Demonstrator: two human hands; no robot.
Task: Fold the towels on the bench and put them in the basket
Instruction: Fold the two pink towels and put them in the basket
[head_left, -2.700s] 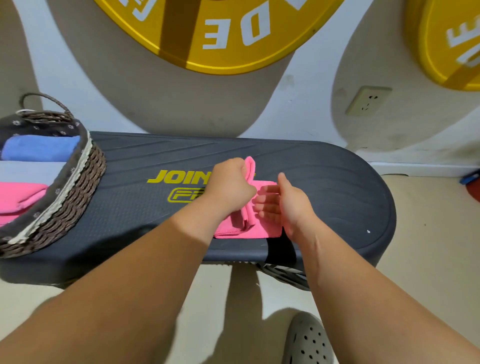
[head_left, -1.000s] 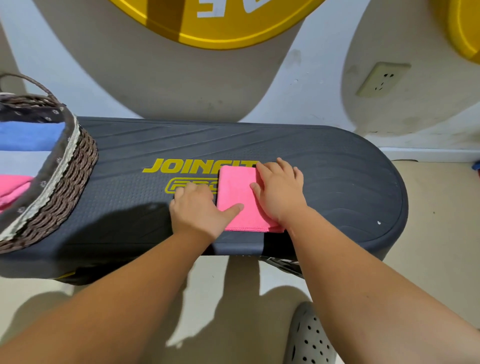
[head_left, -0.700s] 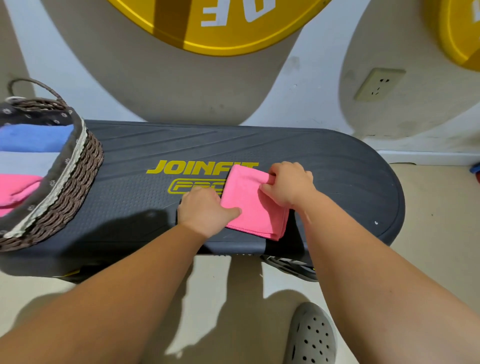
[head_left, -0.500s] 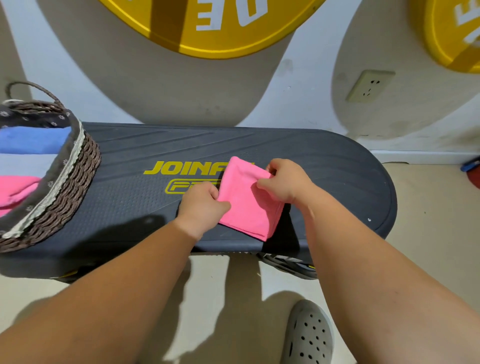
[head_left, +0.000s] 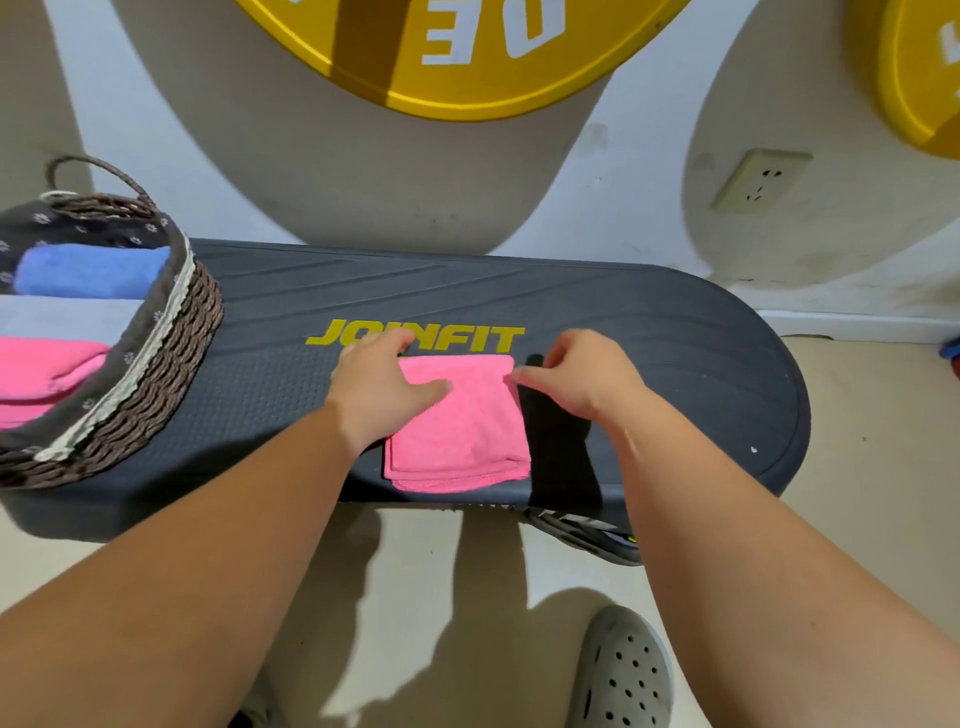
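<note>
A pink towel (head_left: 467, 421), folded into a small rectangle, lies flat on the dark bench (head_left: 649, 338) near its front edge. My left hand (head_left: 379, 384) rests on the towel's left edge with the thumb lying straight across the top. My right hand (head_left: 582, 374) sits just off the towel's far right corner, fingers loosely curled, only the thumb tip touching the edge. At the bench's left end stands the wicker basket (head_left: 171, 374), which holds folded blue (head_left: 88, 270), grey and pink towels.
Behind the bench is a wall with yellow discs (head_left: 457, 52) and a socket (head_left: 761, 179). On the floor below lies a grey perforated shoe (head_left: 623, 670). The bench's right half is bare.
The towel, held lifted and tilted between both hands half a second ago, now lies flat and square on the bench. My right hand has let go of its right edge.
</note>
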